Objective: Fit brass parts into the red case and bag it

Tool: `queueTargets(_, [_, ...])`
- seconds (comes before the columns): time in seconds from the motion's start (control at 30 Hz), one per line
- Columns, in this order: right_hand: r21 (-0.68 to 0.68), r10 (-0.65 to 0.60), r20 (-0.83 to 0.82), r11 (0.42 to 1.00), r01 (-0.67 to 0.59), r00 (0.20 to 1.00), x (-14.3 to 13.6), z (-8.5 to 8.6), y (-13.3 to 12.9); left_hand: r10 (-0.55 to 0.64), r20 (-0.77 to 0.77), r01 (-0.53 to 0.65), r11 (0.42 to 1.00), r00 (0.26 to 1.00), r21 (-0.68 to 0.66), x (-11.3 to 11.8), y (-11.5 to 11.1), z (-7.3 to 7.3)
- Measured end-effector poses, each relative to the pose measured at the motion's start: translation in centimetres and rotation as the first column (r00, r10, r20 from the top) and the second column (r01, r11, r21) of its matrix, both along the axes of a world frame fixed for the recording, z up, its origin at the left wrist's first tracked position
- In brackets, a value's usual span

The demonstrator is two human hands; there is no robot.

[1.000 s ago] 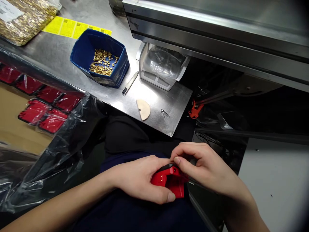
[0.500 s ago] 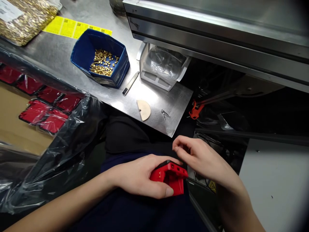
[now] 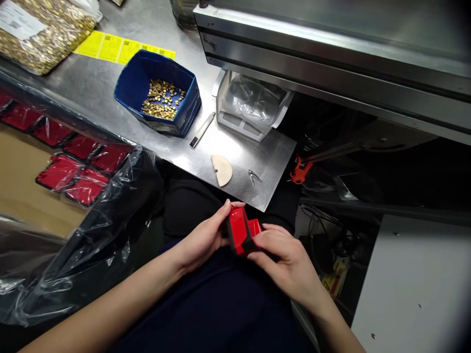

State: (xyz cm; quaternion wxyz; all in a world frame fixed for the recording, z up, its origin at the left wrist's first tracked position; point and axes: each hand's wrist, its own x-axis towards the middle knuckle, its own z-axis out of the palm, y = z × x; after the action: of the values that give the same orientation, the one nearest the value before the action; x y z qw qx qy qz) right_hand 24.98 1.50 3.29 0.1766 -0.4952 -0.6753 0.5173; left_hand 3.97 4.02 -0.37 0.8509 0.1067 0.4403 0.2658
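A red and black plastic housing (image 3: 239, 229) is held between my two hands above my lap. My left hand (image 3: 206, 239) is closed on its left side, with the thumb at the upper edge. On the lower right, the fingers of my right hand (image 3: 285, 257) pinch the same part. Its inner side is mostly turned away from view. Beyond it on the metal bench (image 3: 253, 147) lie a pale half-round disc (image 3: 222, 170), a nail clipper (image 3: 254, 176) and a utility knife (image 3: 202, 130).
A blue bin (image 3: 154, 125) holds small brass pieces, and a bag of brass parts (image 3: 44, 39) lies behind it by yellow labels (image 3: 121, 48). A light bin (image 3: 241, 128) contains clear plastic. Bagged red parts (image 3: 59, 171) sit in a lined box at left. Orange-handled tool (image 3: 300, 169) hangs right.
My right hand has come down and left onto the red and black housing. The housing has been turned over and raised slightly, and my left hand's hold on it has shifted.
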Motion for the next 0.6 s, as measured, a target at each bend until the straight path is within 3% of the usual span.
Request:
queueTargets(0.1, [-0.253,-0.255,-0.097,0.941,0.224,0.962,0.2,-0.3,-0.2,-0.098,-0.167,0.143,0.947,0.981,0.287,-0.4,0.2,-0.1])
queueTargets(0.2, [-0.397,-0.384,-0.119,0.864,0.31,0.916,0.1,-0.6,-0.3,-0.191,-0.289,0.299,0.869,0.938,0.393,-0.4,-0.1,-0.6])
queueTargets(0.37, [-0.441,-0.443,-0.103,0.823,0.359,0.89,0.0,-1.4,-0.6,-0.124,-0.501,0.407,0.759,0.857,0.509,-0.2,-0.9,-0.9])
queueTargets(0.5, [-0.44,-0.447,-0.104,0.822,0.362,0.889,-0.1,-1.3,-0.6,-0.123,-0.495,0.431,0.695,0.86,0.576,-0.6,-0.9,-0.5])
queueTargets(0.6, [-0.436,-0.434,-0.119,0.831,0.345,0.893,-0.2,-1.0,-0.5,-0.12,-0.456,0.406,0.684,0.882,0.606,-0.9,-0.7,-0.2])
